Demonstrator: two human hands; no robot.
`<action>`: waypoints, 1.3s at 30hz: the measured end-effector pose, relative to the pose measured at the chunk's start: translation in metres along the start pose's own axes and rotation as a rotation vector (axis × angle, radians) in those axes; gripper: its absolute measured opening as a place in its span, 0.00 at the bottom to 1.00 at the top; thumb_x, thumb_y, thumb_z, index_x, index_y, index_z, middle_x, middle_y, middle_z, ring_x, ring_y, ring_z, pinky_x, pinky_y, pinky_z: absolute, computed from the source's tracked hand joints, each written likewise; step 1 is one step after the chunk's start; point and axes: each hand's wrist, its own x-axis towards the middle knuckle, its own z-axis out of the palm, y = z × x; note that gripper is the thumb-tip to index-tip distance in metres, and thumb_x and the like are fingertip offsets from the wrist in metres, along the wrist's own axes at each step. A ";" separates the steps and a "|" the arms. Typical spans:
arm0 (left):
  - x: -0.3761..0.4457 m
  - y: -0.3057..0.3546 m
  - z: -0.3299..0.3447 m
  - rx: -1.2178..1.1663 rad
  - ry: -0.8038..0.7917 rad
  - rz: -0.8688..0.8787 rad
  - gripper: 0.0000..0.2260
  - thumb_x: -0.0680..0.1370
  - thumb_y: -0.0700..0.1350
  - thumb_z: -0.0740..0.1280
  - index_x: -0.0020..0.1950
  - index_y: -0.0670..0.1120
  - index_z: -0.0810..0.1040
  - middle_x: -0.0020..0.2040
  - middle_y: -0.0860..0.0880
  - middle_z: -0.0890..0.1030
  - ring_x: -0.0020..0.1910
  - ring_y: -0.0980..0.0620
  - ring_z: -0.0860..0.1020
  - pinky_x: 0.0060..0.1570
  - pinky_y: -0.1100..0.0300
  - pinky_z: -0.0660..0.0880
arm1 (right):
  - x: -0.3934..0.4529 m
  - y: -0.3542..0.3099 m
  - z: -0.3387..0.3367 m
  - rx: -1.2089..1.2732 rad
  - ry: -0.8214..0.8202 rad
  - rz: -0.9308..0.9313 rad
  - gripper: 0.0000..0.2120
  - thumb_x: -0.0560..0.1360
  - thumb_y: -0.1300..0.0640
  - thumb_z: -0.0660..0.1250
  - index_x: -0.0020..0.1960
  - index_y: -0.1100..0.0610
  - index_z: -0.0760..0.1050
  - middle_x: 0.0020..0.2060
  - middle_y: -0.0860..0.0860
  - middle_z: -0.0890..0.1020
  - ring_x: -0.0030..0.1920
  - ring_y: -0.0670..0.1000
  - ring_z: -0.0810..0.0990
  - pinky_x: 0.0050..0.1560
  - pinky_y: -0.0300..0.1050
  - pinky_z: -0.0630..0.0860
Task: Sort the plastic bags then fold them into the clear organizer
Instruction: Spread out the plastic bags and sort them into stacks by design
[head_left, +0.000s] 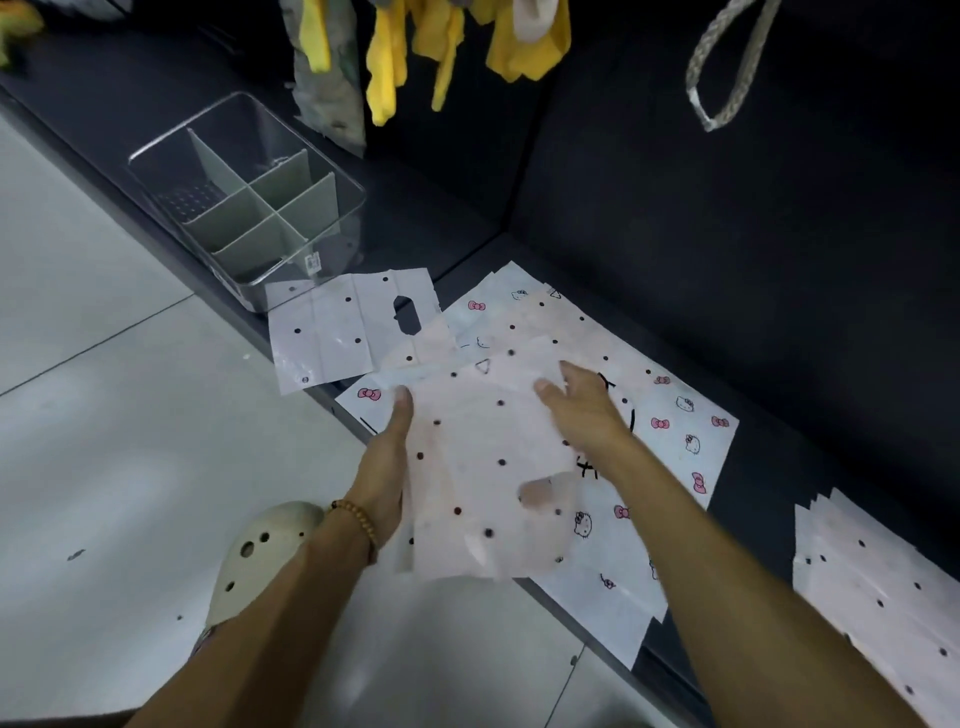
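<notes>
Sorting looks under way: the left hand (387, 467) grips a pink dotted bag (478, 467) by its left edge above the cat-print bags (680, 431), the right hand (582, 410) hovers with loose, empty fingers, and next this bag probably joins the dotted stack (878, 587) at near right, the clear organizer (249, 202) waiting far left.

Your forearms were bare, no sleeves showing. You wore a brown beaded bracelet (357, 521) just behind the left hand (387, 457); the right hand (582, 410) carried nothing at its wrist.
</notes>
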 end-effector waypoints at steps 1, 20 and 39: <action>0.003 -0.001 0.002 0.034 -0.009 0.016 0.22 0.74 0.62 0.65 0.57 0.47 0.81 0.52 0.49 0.84 0.50 0.50 0.83 0.48 0.54 0.77 | 0.005 0.001 0.013 -0.074 0.016 -0.025 0.07 0.81 0.54 0.60 0.45 0.51 0.72 0.41 0.44 0.76 0.41 0.48 0.74 0.38 0.34 0.70; -0.012 0.024 -0.047 0.034 0.256 0.070 0.10 0.77 0.35 0.61 0.43 0.43 0.81 0.41 0.46 0.84 0.40 0.46 0.81 0.41 0.54 0.78 | 0.039 0.019 0.018 -0.628 0.289 -0.096 0.06 0.79 0.61 0.60 0.47 0.60 0.76 0.50 0.55 0.78 0.52 0.55 0.75 0.48 0.48 0.74; -0.034 0.040 -0.105 0.120 0.508 0.005 0.04 0.73 0.35 0.64 0.41 0.40 0.78 0.34 0.40 0.79 0.31 0.43 0.77 0.37 0.45 0.78 | 0.041 -0.052 0.118 -0.541 -0.006 -0.404 0.20 0.77 0.57 0.64 0.68 0.54 0.71 0.63 0.50 0.76 0.64 0.52 0.70 0.63 0.49 0.69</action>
